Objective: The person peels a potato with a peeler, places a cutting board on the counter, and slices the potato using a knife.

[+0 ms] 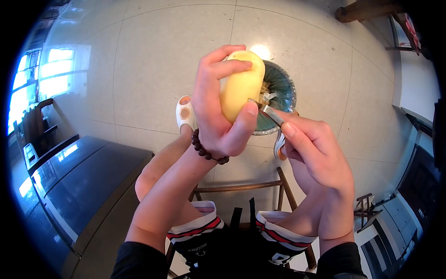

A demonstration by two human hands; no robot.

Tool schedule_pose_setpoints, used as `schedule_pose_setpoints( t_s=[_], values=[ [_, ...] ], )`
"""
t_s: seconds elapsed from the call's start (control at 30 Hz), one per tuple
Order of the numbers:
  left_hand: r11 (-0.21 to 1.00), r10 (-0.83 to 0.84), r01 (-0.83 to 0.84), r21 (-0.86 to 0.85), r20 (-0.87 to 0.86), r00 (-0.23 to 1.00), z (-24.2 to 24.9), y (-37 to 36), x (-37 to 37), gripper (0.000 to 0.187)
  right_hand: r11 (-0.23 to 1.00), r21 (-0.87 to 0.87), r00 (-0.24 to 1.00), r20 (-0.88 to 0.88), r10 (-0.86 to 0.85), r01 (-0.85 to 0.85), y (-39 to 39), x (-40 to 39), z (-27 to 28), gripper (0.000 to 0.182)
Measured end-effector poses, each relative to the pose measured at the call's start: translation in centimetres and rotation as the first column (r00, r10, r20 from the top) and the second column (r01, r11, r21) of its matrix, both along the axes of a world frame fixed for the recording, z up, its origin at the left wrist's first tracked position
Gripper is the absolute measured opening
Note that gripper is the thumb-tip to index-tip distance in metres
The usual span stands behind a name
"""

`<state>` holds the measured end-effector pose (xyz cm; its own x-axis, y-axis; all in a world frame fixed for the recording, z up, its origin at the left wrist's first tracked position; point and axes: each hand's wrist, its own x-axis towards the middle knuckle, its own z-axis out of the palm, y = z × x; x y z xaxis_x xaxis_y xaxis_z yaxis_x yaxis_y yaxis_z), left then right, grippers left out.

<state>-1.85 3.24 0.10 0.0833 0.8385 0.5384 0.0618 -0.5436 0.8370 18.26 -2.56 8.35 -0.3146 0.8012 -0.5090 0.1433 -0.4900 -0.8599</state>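
My left hand (pixel 209 107) wraps round a pale yellow peeled potato (pixel 241 86), fingers over its far end and thumb along its near side. A dark beaded bracelet (pixel 199 148) circles that wrist. Between the thumb and fingers of my right hand (pixel 316 146) is a slim metal peeler (pixel 272 115). Its tip meets the potato's lower right side, close to my left thumb. Under the potato stands a round bin (pixel 292 88) with a dark green lining, partly hidden by the potato and both hands. Peelings (pixel 265 89) and a whitish scrap (pixel 269 96) lie inside it.
Pale floor tiles (pixel 162 56) surround the bin. My white shoe (pixel 185 114) is left of it. A dark glossy table (pixel 93 172) fills the lower left, with a wooden chair (pixel 39 125) behind. Wooden furniture (pixel 367 10) stands at upper right, and a small stool (pixel 367 209) at lower right.
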Motion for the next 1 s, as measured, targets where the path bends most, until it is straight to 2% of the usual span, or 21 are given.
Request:
schedule_pose_setpoints(
  t_s=[0.27,1.0],
  values=[
    [0.999,-0.019,0.019,-0.037,-0.003,1.0,-0.01,-0.1,0.07,0.052,1.0,0.002,0.999,-0.048,-0.008,0.008,-0.01,0.22,-0.19,0.041],
    [0.992,-0.062,0.067,-0.105,0.052,0.997,0.32,-0.27,-0.05,0.054,1.0,-0.003,0.999,-0.045,0.012,-0.012,0.01,0.24,0.26,0.042]
  ],
)
